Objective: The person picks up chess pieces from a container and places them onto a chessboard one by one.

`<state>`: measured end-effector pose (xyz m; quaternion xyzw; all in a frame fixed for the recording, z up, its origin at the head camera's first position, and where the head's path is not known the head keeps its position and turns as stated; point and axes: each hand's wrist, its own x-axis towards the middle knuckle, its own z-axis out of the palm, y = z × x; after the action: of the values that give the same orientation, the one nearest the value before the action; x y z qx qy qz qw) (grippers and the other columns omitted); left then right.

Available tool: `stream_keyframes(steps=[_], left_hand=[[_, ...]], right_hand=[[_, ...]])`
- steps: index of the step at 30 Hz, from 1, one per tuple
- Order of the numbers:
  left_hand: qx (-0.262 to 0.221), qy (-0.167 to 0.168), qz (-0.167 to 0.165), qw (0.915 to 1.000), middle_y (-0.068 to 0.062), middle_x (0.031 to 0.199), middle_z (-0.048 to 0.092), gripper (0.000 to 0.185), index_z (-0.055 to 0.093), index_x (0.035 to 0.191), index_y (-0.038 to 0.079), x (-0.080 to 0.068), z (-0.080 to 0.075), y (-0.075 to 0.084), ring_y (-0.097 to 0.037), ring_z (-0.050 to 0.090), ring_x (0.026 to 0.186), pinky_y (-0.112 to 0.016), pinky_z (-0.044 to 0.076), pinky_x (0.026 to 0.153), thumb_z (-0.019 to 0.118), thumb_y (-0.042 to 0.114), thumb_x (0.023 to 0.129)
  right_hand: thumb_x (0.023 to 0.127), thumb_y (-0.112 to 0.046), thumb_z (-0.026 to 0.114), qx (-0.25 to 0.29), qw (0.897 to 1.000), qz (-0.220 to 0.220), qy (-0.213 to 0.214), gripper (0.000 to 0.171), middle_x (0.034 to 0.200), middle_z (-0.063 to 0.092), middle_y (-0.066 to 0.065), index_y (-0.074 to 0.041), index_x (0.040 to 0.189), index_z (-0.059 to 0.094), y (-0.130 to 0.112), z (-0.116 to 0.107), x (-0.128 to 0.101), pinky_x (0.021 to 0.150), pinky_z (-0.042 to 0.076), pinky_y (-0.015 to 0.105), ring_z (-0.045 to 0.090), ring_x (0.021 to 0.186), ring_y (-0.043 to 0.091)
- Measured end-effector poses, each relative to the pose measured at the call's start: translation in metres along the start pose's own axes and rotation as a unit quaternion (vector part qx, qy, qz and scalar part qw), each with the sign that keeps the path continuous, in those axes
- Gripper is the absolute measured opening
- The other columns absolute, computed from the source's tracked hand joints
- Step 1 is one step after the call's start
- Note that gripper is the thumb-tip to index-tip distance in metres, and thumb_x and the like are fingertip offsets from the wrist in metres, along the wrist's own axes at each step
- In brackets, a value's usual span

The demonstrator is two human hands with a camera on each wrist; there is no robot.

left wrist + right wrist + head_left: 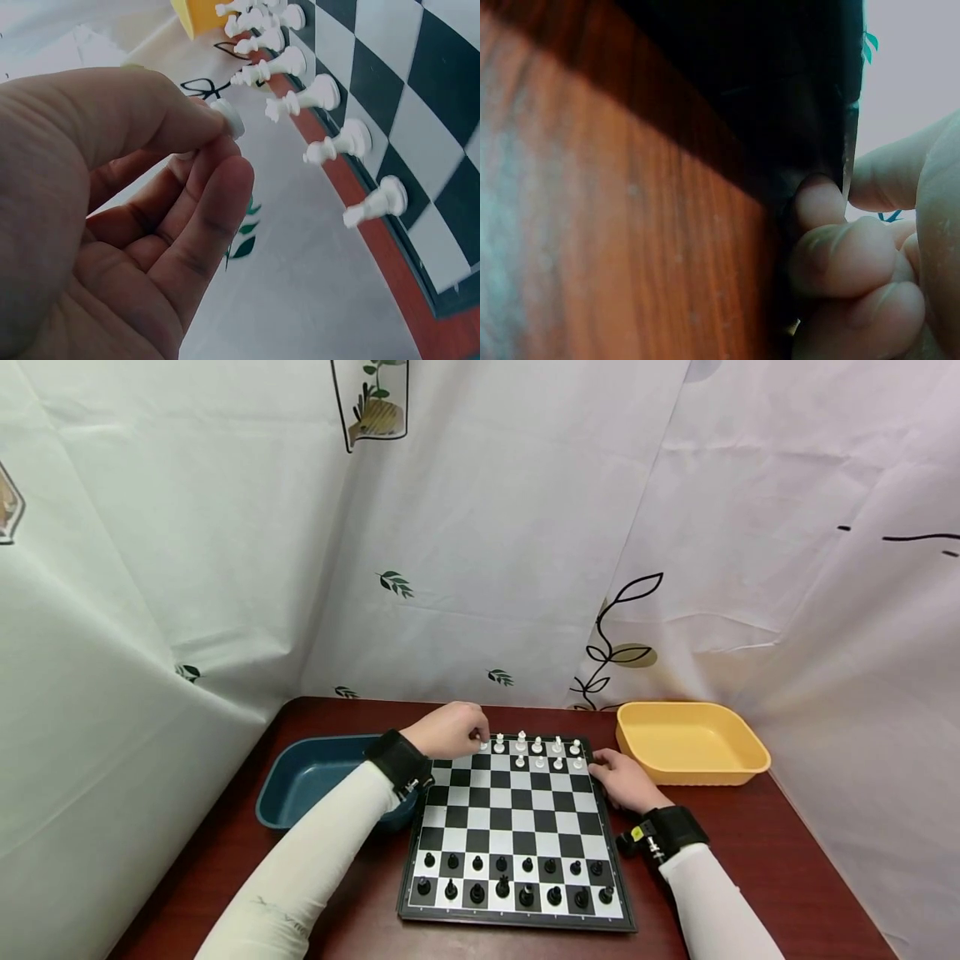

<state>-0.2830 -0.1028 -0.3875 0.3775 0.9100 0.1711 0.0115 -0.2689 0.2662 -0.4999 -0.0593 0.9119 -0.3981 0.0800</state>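
Note:
My left hand point(452, 731) is over the far left corner of the chessboard point(512, 818). Thumb and fingers pinch a white chess piece point(229, 118); only its round base shows in the left wrist view, so its kind is hidden. White pieces point(521, 743) stand along the far edge, with several white pawns point(558, 764) in front of them on the right side. At the board's right edge near the far corner, my right hand point(628, 782) grips the rim, thumb on one face and curled fingers point(847, 255) against the other. Two rows of black pieces point(502, 887) stand at the near end.
A blue bin point(300, 756) lies left of the board, partly behind my left forearm. Off to the far right is a yellow bin point(693, 739). The dark red table point(787, 868) meets a white patterned cloth point(480, 568) at its back.

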Motion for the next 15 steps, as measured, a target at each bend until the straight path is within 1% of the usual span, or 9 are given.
stream_keyframes(steps=[4, 9, 11, 15], left_hand=[[0.005, -0.001, 0.011, 0.9999, -0.003, 0.102, 0.072, 0.018, 0.083, 0.104, 0.003, 0.009, 0.007, 0.003, -0.017, 0.059, 0.089, -0.035, 0.053, 0.085, 0.067, -0.003, 0.101], [0.007, -0.009, 0.008, 0.9999, -0.005, 0.102, 0.074, 0.016, 0.083, 0.104, 0.003, 0.019, 0.016, 0.005, -0.018, 0.061, 0.09, -0.037, 0.055, 0.088, 0.069, -0.004, 0.1], [0.009, -0.015, 0.004, 0.9998, -0.003, 0.102, 0.073, 0.016, 0.083, 0.104, 0.004, 0.022, 0.021, 0.005, -0.018, 0.061, 0.09, -0.036, 0.055, 0.088, 0.069, -0.003, 0.1], [0.022, -0.023, -0.003, 0.9995, 0.001, 0.097, 0.07, 0.015, 0.083, 0.101, 0.009, 0.029, 0.033, 0.002, -0.015, 0.06, 0.088, -0.033, 0.054, 0.084, 0.071, 0.0, 0.101]], right_hand=[[0.113, -0.023, 0.056, 0.001, 1.0, 0.0, 0.001, 0.043, 0.068, 0.06, 0.007, 0.006, 0.144, 0.059, 0.001, 0.0, 0.0, 0.049, 0.05, 0.039, 0.057, 0.047, 0.023], [0.113, -0.023, 0.056, 0.003, 1.0, 0.004, 0.001, 0.043, 0.067, 0.06, 0.007, 0.006, 0.144, 0.059, 0.003, 0.0, 0.002, 0.048, 0.049, 0.039, 0.056, 0.047, 0.023], [0.113, -0.023, 0.056, 0.003, 1.0, 0.005, -0.002, 0.043, 0.067, 0.06, 0.007, 0.006, 0.144, 0.059, 0.003, 0.0, 0.002, 0.048, 0.049, 0.039, 0.057, 0.046, 0.023], [0.113, -0.023, 0.056, 0.002, 1.0, 0.004, -0.002, 0.043, 0.068, 0.061, 0.007, 0.006, 0.144, 0.059, 0.004, 0.0, 0.002, 0.048, 0.049, 0.039, 0.057, 0.047, 0.023]])
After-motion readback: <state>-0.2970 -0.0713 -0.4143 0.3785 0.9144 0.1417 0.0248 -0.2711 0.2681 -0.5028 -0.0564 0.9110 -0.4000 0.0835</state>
